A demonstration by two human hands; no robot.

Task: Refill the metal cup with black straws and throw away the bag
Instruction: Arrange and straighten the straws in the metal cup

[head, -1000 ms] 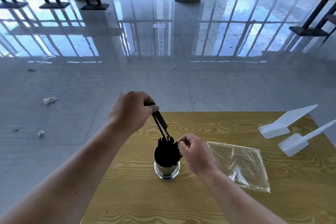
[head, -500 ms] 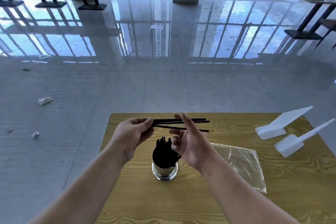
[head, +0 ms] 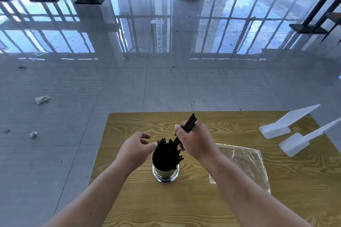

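A shiny metal cup (head: 165,174) stands on the wooden table (head: 184,204), packed with black straws (head: 166,155). My right hand (head: 196,141) is shut on a few black straws (head: 189,124) held at a slant, their lower ends dipping among the straws in the cup. My left hand (head: 136,148) is just left of the cup, fingers curled and apart, thumb tip at the rim, holding nothing. The clear plastic bag (head: 245,162) lies flat on the table to the right of the cup, partly behind my right forearm.
Two white plastic stands (head: 282,125) (head: 299,146) sit at the table's far right. The table's far edge (head: 184,113) lies just beyond my hands. Crumpled paper scraps (head: 42,99) lie on the tiled floor to the left.
The few straws passed from my left hand to my right hand and tilted from level to steep, ends going down into the cup. My left hand dropped beside the cup rim.
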